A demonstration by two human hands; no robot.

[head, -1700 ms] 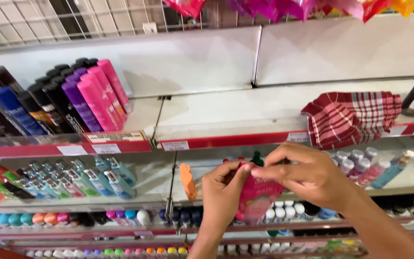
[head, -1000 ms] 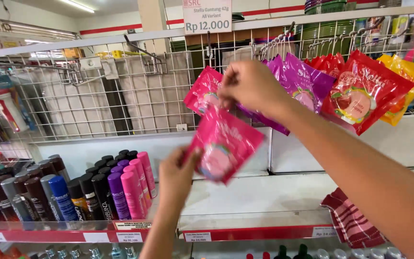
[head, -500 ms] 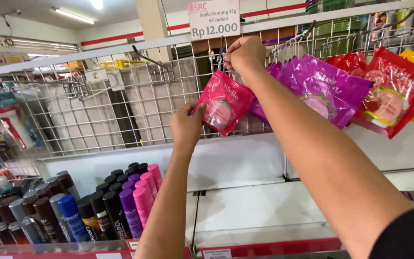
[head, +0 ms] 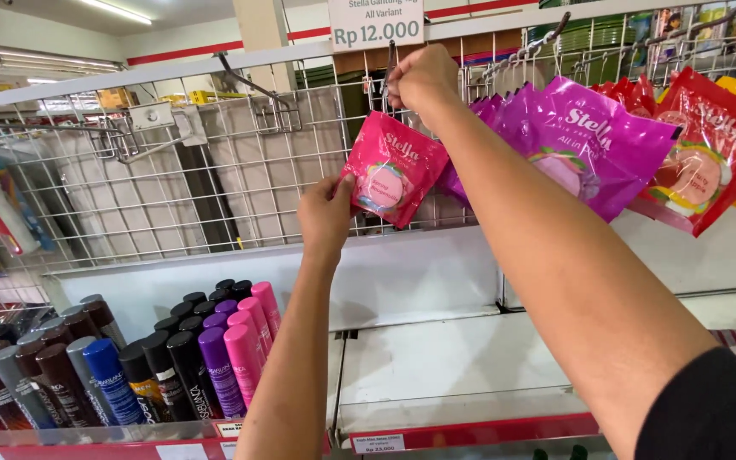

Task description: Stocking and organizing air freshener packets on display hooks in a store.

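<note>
Against the white wire grid panel [head: 172,196], a glossy pink foil sachet [head: 393,170] is held up at a metal peg hook [head: 389,72]. Purple foil sachets [head: 572,145] are seen hanging just beside it. Left hand [head: 327,213] is pinched on the sachet's lower corner; right hand [head: 421,78] is closed on its top edge at the hook. Step judged: hanging. Next move calls for the sachet's hole being aligned with the hook tip.

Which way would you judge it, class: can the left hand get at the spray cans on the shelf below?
Probably yes. The left hand holds the pink packet, but nothing stands between it and the spray cans below.
</note>
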